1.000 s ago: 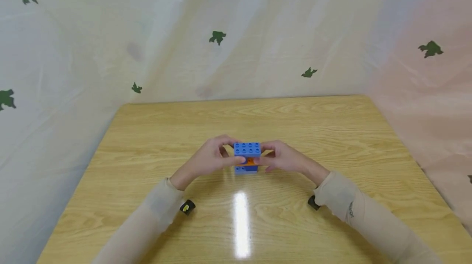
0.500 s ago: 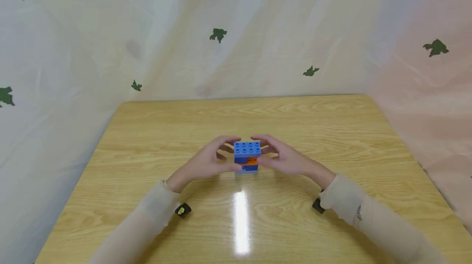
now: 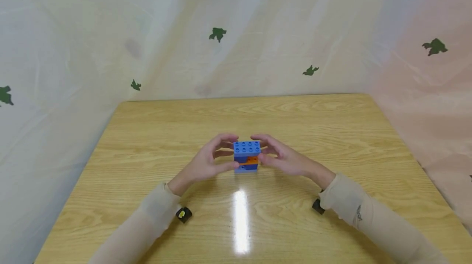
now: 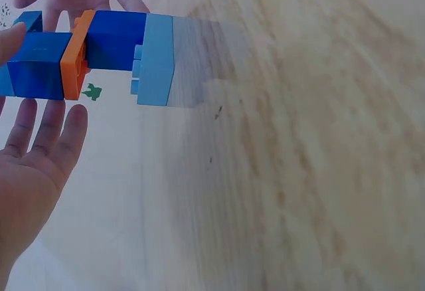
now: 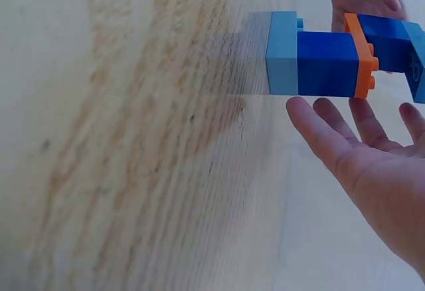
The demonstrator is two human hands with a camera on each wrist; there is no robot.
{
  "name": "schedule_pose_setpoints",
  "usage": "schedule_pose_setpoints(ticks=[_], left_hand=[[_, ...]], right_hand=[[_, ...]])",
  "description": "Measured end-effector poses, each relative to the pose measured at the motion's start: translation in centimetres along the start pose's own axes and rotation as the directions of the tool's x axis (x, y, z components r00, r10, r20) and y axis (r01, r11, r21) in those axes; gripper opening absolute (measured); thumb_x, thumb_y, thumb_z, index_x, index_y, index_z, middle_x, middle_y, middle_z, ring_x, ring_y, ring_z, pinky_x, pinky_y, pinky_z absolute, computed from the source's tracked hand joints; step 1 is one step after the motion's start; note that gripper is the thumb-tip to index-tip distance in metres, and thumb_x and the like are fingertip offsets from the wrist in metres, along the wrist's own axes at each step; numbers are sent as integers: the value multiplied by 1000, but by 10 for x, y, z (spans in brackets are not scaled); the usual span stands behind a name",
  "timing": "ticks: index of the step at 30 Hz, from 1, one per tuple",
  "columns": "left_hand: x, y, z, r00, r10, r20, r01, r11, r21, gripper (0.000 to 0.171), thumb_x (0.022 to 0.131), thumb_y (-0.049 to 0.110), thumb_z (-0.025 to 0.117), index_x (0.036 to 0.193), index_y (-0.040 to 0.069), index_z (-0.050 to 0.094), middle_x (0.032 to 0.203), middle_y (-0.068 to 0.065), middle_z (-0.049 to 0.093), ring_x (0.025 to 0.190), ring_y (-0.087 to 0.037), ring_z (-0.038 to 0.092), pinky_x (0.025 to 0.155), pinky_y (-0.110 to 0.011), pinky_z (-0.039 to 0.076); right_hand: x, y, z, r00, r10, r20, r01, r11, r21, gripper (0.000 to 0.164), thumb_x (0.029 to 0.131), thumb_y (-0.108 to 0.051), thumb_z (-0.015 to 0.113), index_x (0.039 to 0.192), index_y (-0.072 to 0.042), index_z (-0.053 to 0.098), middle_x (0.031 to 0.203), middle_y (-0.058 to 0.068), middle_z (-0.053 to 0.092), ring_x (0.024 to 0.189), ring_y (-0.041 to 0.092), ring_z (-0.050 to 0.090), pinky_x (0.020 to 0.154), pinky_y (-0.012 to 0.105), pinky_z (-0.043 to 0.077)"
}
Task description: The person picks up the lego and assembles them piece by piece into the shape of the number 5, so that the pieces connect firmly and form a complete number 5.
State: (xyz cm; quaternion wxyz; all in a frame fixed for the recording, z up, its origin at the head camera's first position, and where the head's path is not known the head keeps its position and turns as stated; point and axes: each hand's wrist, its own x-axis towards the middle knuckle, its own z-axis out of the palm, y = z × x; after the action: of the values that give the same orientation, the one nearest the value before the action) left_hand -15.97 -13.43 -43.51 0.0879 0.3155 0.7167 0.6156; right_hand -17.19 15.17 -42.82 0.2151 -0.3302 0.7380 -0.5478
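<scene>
A stack of toy building bricks (image 3: 246, 154) stands upright on the table between both hands. A light-blue brick (image 5: 282, 53) is its base, with a dark-blue brick (image 5: 327, 64) on the base's right part. Above come an orange plate (image 4: 74, 58), another dark-blue brick (image 4: 41, 65) toward the left, and a light-blue top brick (image 3: 247, 148) with studs. My left hand (image 3: 204, 164) surrounds the left side with loosely spread fingers. On the other side, my right hand (image 3: 287, 160) has its relaxed fingers around the stack. Whether either thumb tip touches it, I cannot tell.
The wooden table (image 3: 155, 128) reaches back to a pale cloth (image 3: 258, 51) with green leaf and bird shapes. A small black device (image 3: 183, 215) sits at my left wrist and another black device (image 3: 318, 205) at the right. A bright reflection lies on the tabletop.
Both hands have loosened from the stack, and their fingers have spread. The left thumb has moved down and left, the right thumb to the right. The stack stays in place.
</scene>
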Motion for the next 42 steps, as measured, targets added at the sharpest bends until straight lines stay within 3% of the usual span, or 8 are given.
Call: schedule_pose_setpoints(ticks=[6, 24, 37, 42], left_hand=[[-1, -2, 3, 1000, 0, -17, 0, 1000, 13, 60, 89, 1, 78, 141, 9, 50, 134, -8, 57, 119, -33, 57, 101, -52, 49], [-1, 0, 4, 999, -28, -41, 30, 999, 44, 49, 91, 5, 76, 135, 12, 56, 119, -5, 64, 109, -24, 60, 93, -50, 53], [2, 4, 1, 999, -14, -33, 17, 998, 63, 49, 92, 4, 75, 136, 10, 56, 116, -6, 64, 107, -24, 61, 92, -46, 54], [6, 10, -2, 998, -48, -44, 49, 998, 30, 59, 93, 5, 74, 146, 11, 48, 119, -9, 62, 106, -26, 63, 93, -42, 55]], right_hand=[[-1, 0, 0, 1000, 21, 18, -21, 1000, 21, 55, 108, -24, 53, 157, -14, 32, 145, 16, 46, 130, 37, 52, 100, 49, 51], [0, 4, -1, 1000, 7, 20, -6, 1000, -6, 48, 108, -24, 52, 154, -17, 38, 140, 10, 51, 127, 31, 55, 98, 45, 53], [1, -2, -3, 999, 9, 30, -10, 999, 35, 48, 109, -25, 51, 154, -15, 38, 140, 12, 52, 125, 33, 56, 97, 53, 52], [2, -7, -8, 999, 52, 13, -52, 995, 86, 49, 109, -28, 49, 154, -12, 35, 136, 19, 56, 115, 34, 63, 94, 55, 53]])
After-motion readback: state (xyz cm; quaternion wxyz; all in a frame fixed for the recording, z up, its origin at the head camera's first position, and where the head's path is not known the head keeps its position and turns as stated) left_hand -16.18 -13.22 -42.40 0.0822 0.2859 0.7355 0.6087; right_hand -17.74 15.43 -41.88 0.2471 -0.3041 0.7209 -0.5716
